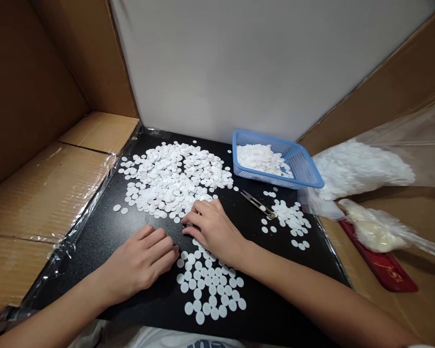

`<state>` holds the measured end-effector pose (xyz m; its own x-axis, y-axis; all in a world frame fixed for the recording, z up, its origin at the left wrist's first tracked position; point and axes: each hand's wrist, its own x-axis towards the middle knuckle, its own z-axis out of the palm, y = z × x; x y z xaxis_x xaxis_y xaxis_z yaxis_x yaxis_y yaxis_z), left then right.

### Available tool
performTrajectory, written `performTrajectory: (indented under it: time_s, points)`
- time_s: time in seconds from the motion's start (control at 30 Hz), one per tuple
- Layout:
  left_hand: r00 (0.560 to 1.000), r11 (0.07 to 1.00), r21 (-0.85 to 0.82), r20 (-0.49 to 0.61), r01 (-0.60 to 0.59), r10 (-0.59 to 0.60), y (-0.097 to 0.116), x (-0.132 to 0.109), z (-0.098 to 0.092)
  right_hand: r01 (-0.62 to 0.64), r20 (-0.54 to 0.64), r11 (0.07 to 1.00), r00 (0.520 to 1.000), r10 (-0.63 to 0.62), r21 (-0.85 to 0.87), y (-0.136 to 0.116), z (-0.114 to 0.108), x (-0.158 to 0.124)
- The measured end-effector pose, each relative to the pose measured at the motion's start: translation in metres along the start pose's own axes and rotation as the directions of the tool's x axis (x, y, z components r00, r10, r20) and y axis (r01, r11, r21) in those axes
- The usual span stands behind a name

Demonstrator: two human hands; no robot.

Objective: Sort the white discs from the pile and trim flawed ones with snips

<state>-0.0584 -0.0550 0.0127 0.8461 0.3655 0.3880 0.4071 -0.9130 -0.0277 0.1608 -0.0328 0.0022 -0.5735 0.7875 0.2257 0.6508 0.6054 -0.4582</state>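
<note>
**Low over the worktop, both hands among white discs**

At the near edge of the large pile of white discs (170,181), the right hand (217,229), with bent fingers pointing left and thumb parted from index finger. Loose and unclenched, to judge by that gap; underside of the palm hidden. Just beyond the bent fingers, the bulk of the pile, heaped thickly and spread toward the back of the black worktop (94,251).

On the near side of the same hand, partly covered by palm and wrist, a looser group of discs (208,278), mostly flat and in a single layer.

Just beside the left edge of this group, the left hand (141,261), knuckles up and fingers curled inward, well apart from the bulk of the large pile. Impossible to tell whether grasping anything, with the inner side turned away.

To the right of the right hand, metal snips (252,198) at a slant, and next to them a small cluster of discs (292,215). Farther back, a blue basket (302,162), partly filled with more discs (261,158). Past the right side of the worktop, a clear bag (362,166) of white pieces, and a red object (387,270) beneath a smaller bag (373,232).
</note>
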Motion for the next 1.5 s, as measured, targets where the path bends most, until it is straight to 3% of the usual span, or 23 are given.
performTrajectory:
  time_s: [0.13,0.27,0.37,0.43,0.47,0.53,0.6,0.67,0.8,0.97,1.1,1.27,1.37,1.5]
  points:
    - [0.999,1.000,0.022,-0.028,0.019,-0.018,-0.003,0.002,0.002,-0.019,0.062,1.000,0.998,0.018,0.014,-0.008,0.004,0.014]
    - [0.999,1.000,0.017,-0.039,0.012,-0.012,-0.007,0.007,0.010,-0.137,0.010,0.990,0.991,0.136,0.045,0.001,-0.018,-0.001]
    - [1.000,1.000,-0.031,0.013,-0.005,0.006,-0.009,0.009,0.019,-0.304,-0.130,0.952,0.943,0.307,0.048,0.028,-0.047,-0.039]
    - [1.000,0.995,-0.096,0.029,0.009,-0.006,-0.009,0.009,0.025,-0.425,-0.321,0.905,0.857,0.402,-0.001,0.052,-0.064,-0.072]
    - [0.999,0.991,-0.133,0.029,0.033,-0.029,-0.009,0.009,0.027,-0.467,-0.404,0.881,0.822,0.403,-0.071,0.064,-0.071,-0.090]
    - [0.995,0.978,-0.187,0.019,0.095,-0.093,-0.010,0.009,0.030,-0.502,-0.503,0.818,0.803,0.320,-0.280,0.085,-0.079,-0.121]
    - [0.988,0.970,-0.188,0.002,0.154,-0.156,-0.010,0.009,0.030,-0.548,-0.534,0.730,0.792,0.297,-0.408,0.099,-0.082,-0.143]
    - [0.981,0.970,-0.151,-0.007,0.190,-0.193,-0.010,0.010,0.030,-0.548,-0.525,0.704,0.801,0.287,-0.451,0.107,-0.082,-0.153]
    - [0.979,0.974,-0.094,0.042,0.204,-0.201,-0.007,0.011,0.028,-0.497,-0.520,0.740,0.821,0.234,-0.453,0.104,-0.073,-0.135]
    - [0.988,0.989,-0.066,0.086,0.135,-0.129,-0.002,0.010,0.027,-0.216,-0.339,0.954,0.931,0.137,-0.207,0.068,-0.046,-0.079]
    - [0.992,0.992,-0.084,0.090,0.098,-0.090,0.003,0.005,0.027,-0.037,-0.199,0.995,0.980,0.019,-0.092,0.045,-0.022,-0.044]
    - [0.987,0.984,-0.142,0.136,0.105,-0.085,0.008,-0.001,0.024,0.125,-0.093,0.974,0.985,-0.145,-0.188,0.048,-0.010,-0.024]
    - [0.986,0.950,-0.276,0.125,0.143,-0.112,0.008,-0.002,0.021,0.203,-0.084,0.949,0.970,-0.229,-0.241,0.049,-0.010,-0.020]
    - [0.945,0.857,-0.406,0.067,0.318,-0.319,0.003,0.002,0.019,0.181,-0.079,0.978,0.979,-0.189,-0.104,0.040,-0.011,-0.024]
